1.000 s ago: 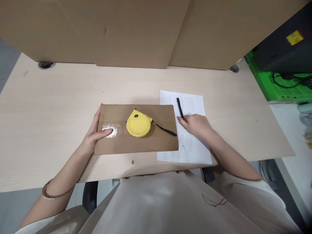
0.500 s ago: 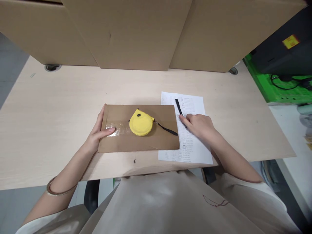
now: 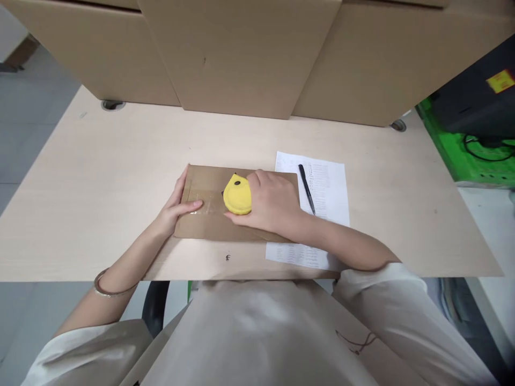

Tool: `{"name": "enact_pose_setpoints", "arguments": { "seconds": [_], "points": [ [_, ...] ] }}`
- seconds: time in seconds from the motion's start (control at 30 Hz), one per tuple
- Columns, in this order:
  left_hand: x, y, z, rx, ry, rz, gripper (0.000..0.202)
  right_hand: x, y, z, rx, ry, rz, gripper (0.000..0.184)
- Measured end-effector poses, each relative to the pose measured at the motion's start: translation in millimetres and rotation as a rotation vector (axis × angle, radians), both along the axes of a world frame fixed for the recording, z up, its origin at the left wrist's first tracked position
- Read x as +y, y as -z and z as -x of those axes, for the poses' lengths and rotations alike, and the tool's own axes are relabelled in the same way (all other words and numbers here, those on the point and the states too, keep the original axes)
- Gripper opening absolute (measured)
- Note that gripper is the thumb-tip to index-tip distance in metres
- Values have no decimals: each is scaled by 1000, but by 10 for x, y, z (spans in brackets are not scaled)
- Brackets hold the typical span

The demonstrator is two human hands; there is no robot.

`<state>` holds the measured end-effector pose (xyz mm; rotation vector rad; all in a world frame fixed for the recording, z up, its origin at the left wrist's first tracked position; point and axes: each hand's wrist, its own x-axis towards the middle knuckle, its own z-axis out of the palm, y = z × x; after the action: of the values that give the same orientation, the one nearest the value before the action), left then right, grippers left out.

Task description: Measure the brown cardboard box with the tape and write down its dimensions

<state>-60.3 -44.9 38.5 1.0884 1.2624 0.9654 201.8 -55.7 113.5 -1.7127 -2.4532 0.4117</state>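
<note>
Nothing legible: print (image 3: 321, 179) on paper (image 3: 337, 188) too small, yellow label (image 3: 501, 81) blurred, dark mark (image 3: 227, 258) on desk (image 3: 132, 155) unclear.

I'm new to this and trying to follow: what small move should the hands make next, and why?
Probably the right hand should settle its grip around the yellow chick-shaped item: it covers that item's right side, its thumb near the lower edge, while the left hand holds the left end of the brown cardboard underneath.

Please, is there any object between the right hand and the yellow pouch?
Nothing visible: the right hand covers the right part of the yellow pouch. The black pen lies clear, on the paper to the hand's right.
</note>
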Motion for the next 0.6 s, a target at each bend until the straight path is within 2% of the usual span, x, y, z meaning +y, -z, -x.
{"name": "enact_pose_setpoints", "arguments": {
  "seconds": [0.07, 0.13, 0.23, 0.3, 0.33, 0.47, 0.53, 0.6],
  "points": [
    [22, 58, 9, -16, 16, -1, 93, 16, 24, -138, 132, 21, 3, 62],
    [54, 104, -7, -87, -22, -7, 85, 2, 13, -426, 301, 115, -2, 55],
    [115, 143, -66, -140, -238, -34, 64, -32, 17, -944, 483, 379, -96, 47],
    [148, 160, -107, -48, -332, -45, 52, -49, 82, -1210, 536, 505, -58, 45],
    [158, 169, -123, 3, -335, -44, 48, -60, 131, -1295, 567, 537, -12, 45],
    [136, 185, -158, 37, -299, -44, 46, -177, 321, -1328, 721, 511, 168, 48],
    [92, 154, -172, -18, -359, -32, 44, -259, 334, -1236, 812, 485, 179, 46],
    [31, 86, -199, -117, -450, -9, 34, -289, 275, -1127, 951, 462, 137, 41]
  ]
}}
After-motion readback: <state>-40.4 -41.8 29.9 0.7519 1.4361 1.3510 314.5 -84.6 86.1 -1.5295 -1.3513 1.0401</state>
